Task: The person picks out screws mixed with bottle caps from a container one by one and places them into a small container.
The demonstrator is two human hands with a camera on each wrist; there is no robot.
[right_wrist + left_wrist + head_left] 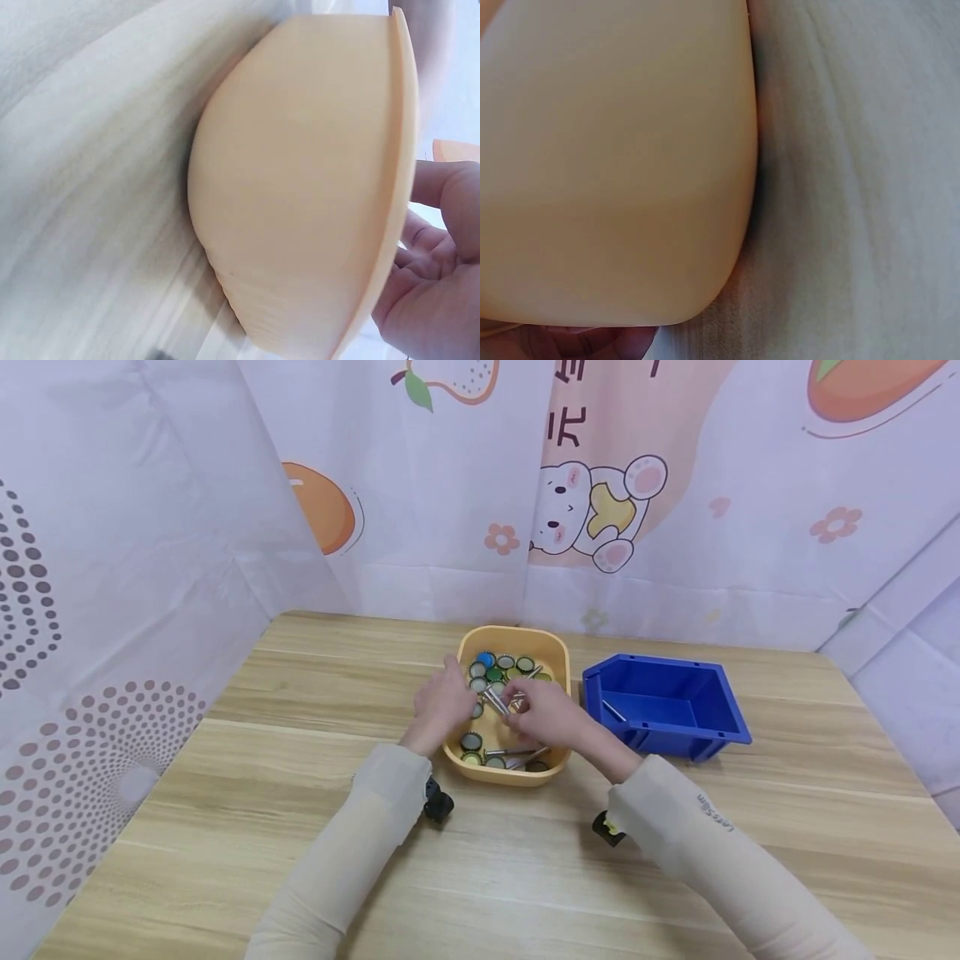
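While the right hand pinches metal bolts inside the orange basin, I cannot confirm whether the left hand, at the left rim, has anything in its fingers. I judge the bunched bolts could slip among the bottle caps if pinched loosely, or drag a cap toward the blue bin.

Peach-coloured container fills mid-view on its side, smooth outer wall to the lens, base against pale wood-grain tabletop at left. Right hand at the right edge, fingers bent, partly behind the rim. Blurred form top right, possibly the other forearm.
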